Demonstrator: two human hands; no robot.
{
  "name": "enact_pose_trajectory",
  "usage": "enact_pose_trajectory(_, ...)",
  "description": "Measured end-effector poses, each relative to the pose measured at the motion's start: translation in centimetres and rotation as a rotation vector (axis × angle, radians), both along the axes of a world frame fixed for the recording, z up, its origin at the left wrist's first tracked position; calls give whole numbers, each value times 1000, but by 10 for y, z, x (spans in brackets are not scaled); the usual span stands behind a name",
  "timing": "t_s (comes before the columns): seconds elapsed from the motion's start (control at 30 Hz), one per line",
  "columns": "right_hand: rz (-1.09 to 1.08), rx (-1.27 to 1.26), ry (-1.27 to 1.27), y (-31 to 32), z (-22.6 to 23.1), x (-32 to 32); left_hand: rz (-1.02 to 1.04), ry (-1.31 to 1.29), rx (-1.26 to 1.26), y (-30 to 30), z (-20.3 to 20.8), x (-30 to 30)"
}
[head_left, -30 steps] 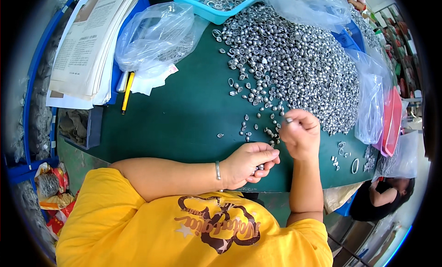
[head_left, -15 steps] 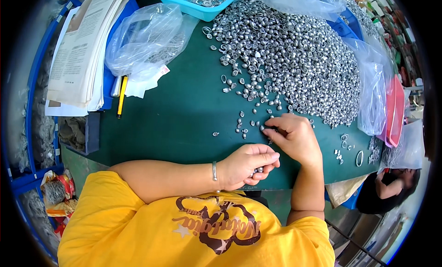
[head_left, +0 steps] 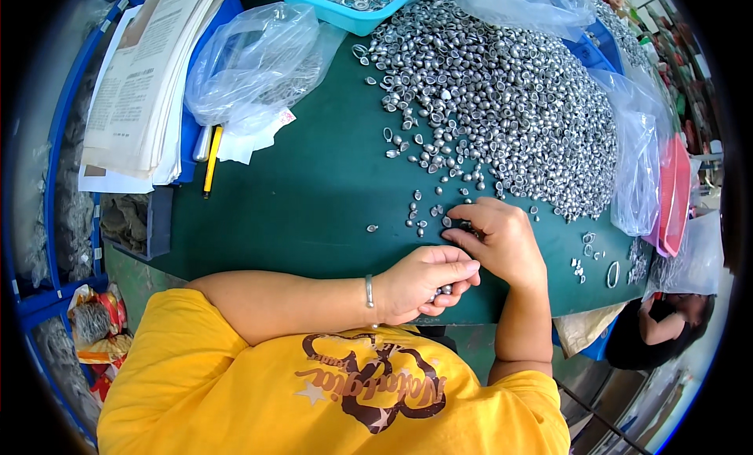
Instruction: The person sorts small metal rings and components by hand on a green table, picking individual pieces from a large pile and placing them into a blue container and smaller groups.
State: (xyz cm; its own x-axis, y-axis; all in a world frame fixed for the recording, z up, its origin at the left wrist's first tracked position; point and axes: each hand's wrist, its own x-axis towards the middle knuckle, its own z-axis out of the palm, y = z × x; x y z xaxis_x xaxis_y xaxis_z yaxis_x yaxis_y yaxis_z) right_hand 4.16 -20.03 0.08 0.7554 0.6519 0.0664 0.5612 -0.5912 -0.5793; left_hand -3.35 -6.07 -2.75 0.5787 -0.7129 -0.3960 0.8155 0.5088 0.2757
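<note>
My left hand (head_left: 427,281) is curled closed around several small silver-grey metal pieces (head_left: 441,291), which peep out between the thumb and the bent fingers. Just right of it and slightly farther away, my right hand (head_left: 500,237) rests low over the green table (head_left: 314,212). Its thumb and index fingertip close about one small rounded metal piece (head_left: 446,221). A few loose pieces (head_left: 413,215) lie left of those fingertips. Beyond them spreads a large heap of similar hollow, egg-shaped metal pieces (head_left: 502,102).
At the back stands a turquoise basket (head_left: 353,17) with metal parts. Plastic bags (head_left: 259,70), a stack of papers (head_left: 129,94) and a yellow pen-like tool (head_left: 211,163) are on the left. A red basket (head_left: 674,196) and metal rings (head_left: 612,272) lie right. Another person (head_left: 655,329) is far right.
My right thumb has come closer to the index fingertip, around a small metal piece. My left hand stays closed on its pieces. The whole view has shifted slightly.
</note>
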Motion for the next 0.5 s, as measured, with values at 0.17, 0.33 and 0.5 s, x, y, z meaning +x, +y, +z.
enact_pose_trajectory(0.17,-1,-7,-27,4,-6,-1,-2,0,-10,0,-1,0)
enact_pose_trajectory(0.33,-44,30,-19,3,-7,1,5,8,-8,0,-2,0)
enact_pose_trajectory(0.5,-220,404,620,-8,0,6,8,21,-5,0,-1,0)
